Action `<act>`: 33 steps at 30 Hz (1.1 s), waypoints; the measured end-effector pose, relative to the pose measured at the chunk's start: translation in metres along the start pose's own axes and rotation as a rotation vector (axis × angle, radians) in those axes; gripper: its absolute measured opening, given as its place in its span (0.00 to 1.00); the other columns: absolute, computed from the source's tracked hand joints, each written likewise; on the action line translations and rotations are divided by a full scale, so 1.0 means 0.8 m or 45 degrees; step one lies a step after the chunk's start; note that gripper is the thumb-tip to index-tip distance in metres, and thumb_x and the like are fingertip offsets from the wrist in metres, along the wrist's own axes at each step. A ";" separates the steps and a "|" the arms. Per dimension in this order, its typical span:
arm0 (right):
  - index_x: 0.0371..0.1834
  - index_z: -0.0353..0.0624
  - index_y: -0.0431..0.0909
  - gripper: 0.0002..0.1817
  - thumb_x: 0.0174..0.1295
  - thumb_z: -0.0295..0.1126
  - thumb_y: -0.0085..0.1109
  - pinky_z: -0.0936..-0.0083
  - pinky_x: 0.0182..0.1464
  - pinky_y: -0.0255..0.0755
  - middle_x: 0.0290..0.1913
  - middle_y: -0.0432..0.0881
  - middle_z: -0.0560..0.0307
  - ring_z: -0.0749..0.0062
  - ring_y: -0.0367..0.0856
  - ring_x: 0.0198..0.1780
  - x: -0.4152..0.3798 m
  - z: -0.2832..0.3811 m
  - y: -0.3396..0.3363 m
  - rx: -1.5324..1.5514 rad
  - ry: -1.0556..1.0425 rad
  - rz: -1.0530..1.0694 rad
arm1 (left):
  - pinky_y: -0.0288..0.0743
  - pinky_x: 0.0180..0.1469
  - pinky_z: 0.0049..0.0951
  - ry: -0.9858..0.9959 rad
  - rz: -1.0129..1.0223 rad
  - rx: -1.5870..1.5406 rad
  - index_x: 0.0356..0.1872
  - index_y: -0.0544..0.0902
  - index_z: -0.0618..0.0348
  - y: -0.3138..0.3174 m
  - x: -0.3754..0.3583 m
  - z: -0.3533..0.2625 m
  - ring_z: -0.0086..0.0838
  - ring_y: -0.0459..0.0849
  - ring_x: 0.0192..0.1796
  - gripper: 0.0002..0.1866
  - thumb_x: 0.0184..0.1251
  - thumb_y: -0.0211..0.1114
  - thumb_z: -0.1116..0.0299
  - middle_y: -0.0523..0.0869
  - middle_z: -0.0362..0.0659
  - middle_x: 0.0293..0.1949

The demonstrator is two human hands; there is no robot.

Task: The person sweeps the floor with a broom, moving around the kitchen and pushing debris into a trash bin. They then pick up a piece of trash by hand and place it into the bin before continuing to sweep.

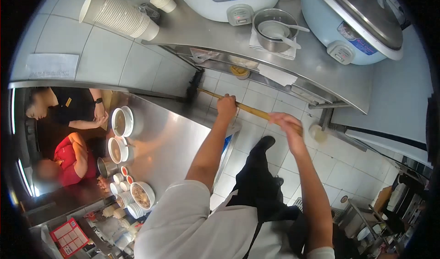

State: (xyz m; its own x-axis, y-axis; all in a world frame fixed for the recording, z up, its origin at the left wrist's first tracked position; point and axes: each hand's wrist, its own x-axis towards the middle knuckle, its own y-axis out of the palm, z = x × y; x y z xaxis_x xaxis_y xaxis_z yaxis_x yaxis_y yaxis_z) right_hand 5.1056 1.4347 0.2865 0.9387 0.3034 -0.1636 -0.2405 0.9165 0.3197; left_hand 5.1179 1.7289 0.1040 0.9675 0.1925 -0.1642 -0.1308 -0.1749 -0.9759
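A long yellow-brown wooden handle (252, 110) slants over the white tiled floor (245, 133). My left hand (227, 106) is closed round its middle part. Farther right, my right hand (286, 121) wraps round the handle near its near end, slightly blurred. The far end of the handle reaches a dark broom or brush head (195, 87) in the corner beside the tiled wall; its exact shape is hard to make out.
A steel shelf (201, 36) holds two rice cookers, a steel pot (273, 29) and stacked cups (119, 18). At left, a steel counter (169, 130) bears several bowls. Two people stand beyond it. A rack (366, 220) stands at lower right.
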 end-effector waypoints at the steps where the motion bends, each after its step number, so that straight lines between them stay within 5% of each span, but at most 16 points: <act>1: 0.29 0.35 0.79 0.11 0.68 0.29 0.56 0.72 0.55 0.71 0.39 0.86 0.55 0.68 0.82 0.49 0.017 -0.032 -0.009 -0.023 0.024 0.030 | 0.83 0.46 0.44 -0.005 0.105 0.003 0.37 0.88 0.56 0.001 0.003 0.004 0.46 0.89 0.45 0.10 0.63 0.70 0.62 0.89 0.52 0.41; 5: 0.31 0.34 0.80 0.07 0.68 0.23 0.55 0.75 0.50 0.72 0.42 0.88 0.54 0.71 0.82 0.50 0.020 -0.011 -0.017 -0.127 0.033 0.122 | 0.84 0.50 0.40 0.178 0.447 0.344 0.47 0.89 0.55 0.030 0.011 0.009 0.42 0.90 0.50 0.20 0.65 0.71 0.51 0.90 0.49 0.45; 8: 0.32 0.34 0.81 0.07 0.67 0.21 0.55 0.76 0.47 0.72 0.43 0.88 0.52 0.70 0.82 0.49 -0.017 0.002 -0.019 -0.121 -0.041 0.086 | 0.84 0.50 0.39 0.040 0.441 0.394 0.53 0.88 0.56 0.079 0.010 0.007 0.40 0.89 0.54 0.27 0.62 0.72 0.45 0.89 0.46 0.48; 12: 0.27 0.34 0.81 0.12 0.69 0.28 0.57 0.73 0.50 0.73 0.38 0.88 0.51 0.61 0.84 0.51 -0.084 0.054 -0.034 -0.202 0.057 -0.235 | 0.75 0.65 0.40 0.075 0.637 0.391 0.53 0.88 0.58 0.082 0.006 -0.063 0.46 0.82 0.64 0.28 0.70 0.63 0.41 0.82 0.54 0.63; 15: 0.22 0.34 0.76 0.15 0.67 0.28 0.57 0.69 0.51 0.75 0.34 0.87 0.47 0.59 0.84 0.45 -0.148 0.092 -0.063 -0.242 -0.013 -0.466 | 0.78 0.51 0.44 0.468 0.196 0.595 0.42 0.90 0.60 0.075 -0.033 -0.136 0.42 0.83 0.52 0.34 0.71 0.56 0.34 0.87 0.53 0.42; 17: 0.18 0.35 0.71 0.17 0.66 0.28 0.56 0.64 0.51 0.76 0.29 0.85 0.44 0.57 0.84 0.40 -0.192 0.115 -0.075 -0.248 -0.139 -0.640 | 0.77 0.53 0.45 0.723 -0.033 0.468 0.34 0.90 0.60 0.107 -0.055 -0.178 0.45 0.84 0.51 0.30 0.72 0.59 0.39 0.86 0.56 0.44; 21: 0.16 0.38 0.68 0.18 0.64 0.32 0.55 0.60 0.51 0.77 0.24 0.81 0.44 0.56 0.83 0.36 -0.295 0.157 -0.059 -0.309 -0.234 -1.003 | 0.80 0.50 0.48 0.937 0.651 -0.209 0.28 0.88 0.63 0.087 -0.115 -0.266 0.52 0.88 0.46 0.22 0.71 0.64 0.52 0.88 0.60 0.40; 27: 0.14 0.43 0.63 0.18 0.62 0.35 0.52 0.55 0.47 0.78 0.18 0.73 0.50 0.60 0.77 0.26 -0.436 0.197 -0.010 -0.432 -0.392 -1.204 | 0.81 0.44 0.51 1.484 0.772 -0.418 0.25 0.88 0.61 0.052 -0.239 -0.317 0.53 0.89 0.37 0.10 0.59 0.68 0.65 0.87 0.57 0.28; 33: 0.15 0.47 0.63 0.18 0.62 0.37 0.51 0.56 0.46 0.76 0.15 0.66 0.56 0.66 0.70 0.22 -0.486 0.183 -0.014 -0.155 -0.532 -1.104 | 0.80 0.47 0.51 1.293 0.571 -0.468 0.30 0.89 0.58 0.014 -0.257 -0.271 0.51 0.87 0.43 0.08 0.60 0.68 0.65 0.88 0.53 0.32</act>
State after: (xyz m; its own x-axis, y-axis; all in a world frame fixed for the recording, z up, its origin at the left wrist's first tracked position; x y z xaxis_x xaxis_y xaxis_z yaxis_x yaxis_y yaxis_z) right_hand 4.7793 1.2684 0.4830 0.8086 -0.5858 0.0553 0.5744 0.8062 0.1418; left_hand 4.9646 1.4780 0.1584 0.6007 -0.7888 -0.1303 -0.5950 -0.3322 -0.7318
